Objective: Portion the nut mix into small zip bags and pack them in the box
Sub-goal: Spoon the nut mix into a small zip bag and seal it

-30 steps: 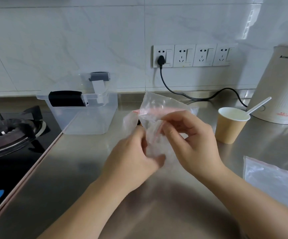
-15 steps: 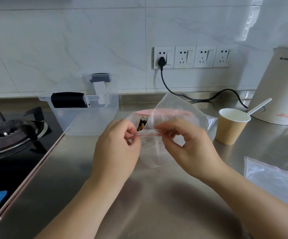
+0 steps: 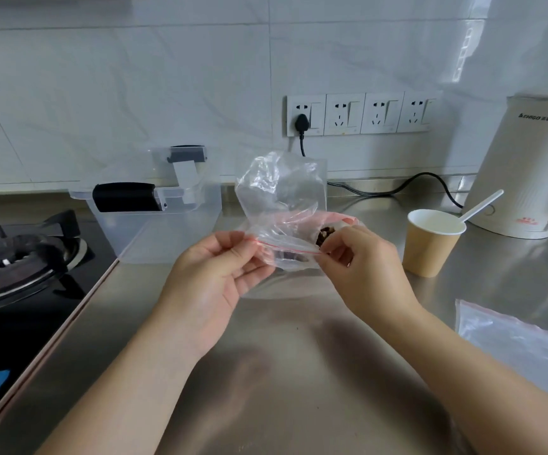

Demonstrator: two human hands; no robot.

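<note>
Nut mix (image 3: 324, 235), dark and lumpy, shows through the clear film of one small zip bag (image 3: 284, 205) held above the steel counter (image 3: 266, 372); how much it holds cannot be told. Left hand (image 3: 215, 277) pinches the bag's red-lined top edge at one end between thumb and fingertips; right hand (image 3: 361, 267) pinches the same edge at the other end, fingers curled. One clear plastic box (image 3: 154, 224) with a dark handle stands behind the left hand, beside the gas hob (image 3: 19, 257); nothing can be made out inside it. One paper cup (image 3: 432, 241) stands to the right with one white spoon (image 3: 481, 205) leaning in it, just in front of one white kettle (image 3: 528, 169). One more flat clear bag (image 3: 522, 349) lies at the right edge. Four wall sockets (image 3: 363, 113) are seen, one plugged.
</note>
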